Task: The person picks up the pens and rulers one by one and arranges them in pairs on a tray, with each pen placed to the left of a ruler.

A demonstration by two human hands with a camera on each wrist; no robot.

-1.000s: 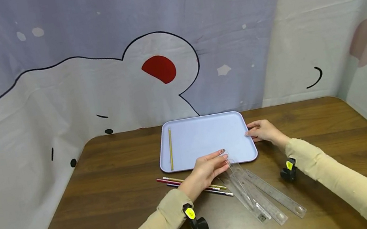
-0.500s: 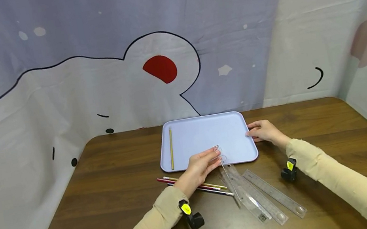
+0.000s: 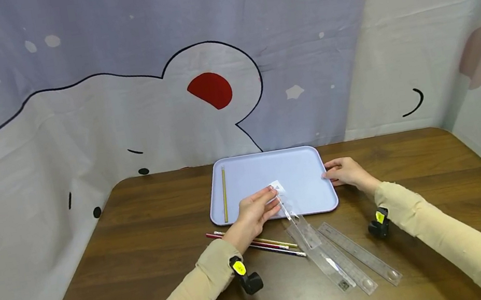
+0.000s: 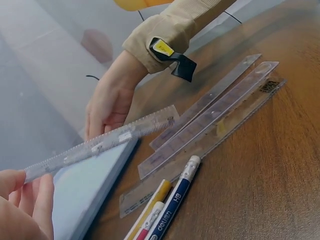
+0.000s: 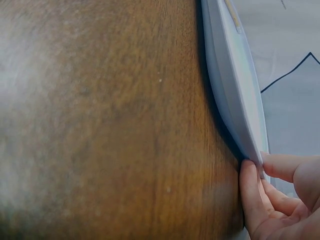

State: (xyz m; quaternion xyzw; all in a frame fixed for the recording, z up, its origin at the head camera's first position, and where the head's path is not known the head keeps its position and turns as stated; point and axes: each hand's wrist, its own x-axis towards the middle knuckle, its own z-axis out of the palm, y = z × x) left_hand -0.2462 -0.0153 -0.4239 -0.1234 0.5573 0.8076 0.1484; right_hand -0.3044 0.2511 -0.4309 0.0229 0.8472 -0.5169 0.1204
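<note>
My left hand [image 3: 255,210] pinches one end of a clear plastic ruler [image 3: 292,215], lifted at a slant over the near edge of the pale blue tray [image 3: 305,171]. In the left wrist view the same ruler [image 4: 105,142] runs from my fingertips [image 4: 30,195] toward the right. My right hand [image 3: 343,170] grips the tray's right rim, its fingers [image 5: 272,195] curled on the tray edge [image 5: 232,100]. One yellow pencil [image 3: 225,194] lies along the tray's left side.
Three more clear rulers [image 3: 348,261] lie fanned on the brown table [image 3: 146,270] near the front. Several pencils [image 3: 265,244] lie beside them, also seen as pencil ends [image 4: 165,207]. A printed curtain [image 3: 117,85] hangs behind the table.
My left hand has lifted the ruler off the pile and carried it up and to the left over the tray's near edge. The right hand has stayed on the tray rim.
</note>
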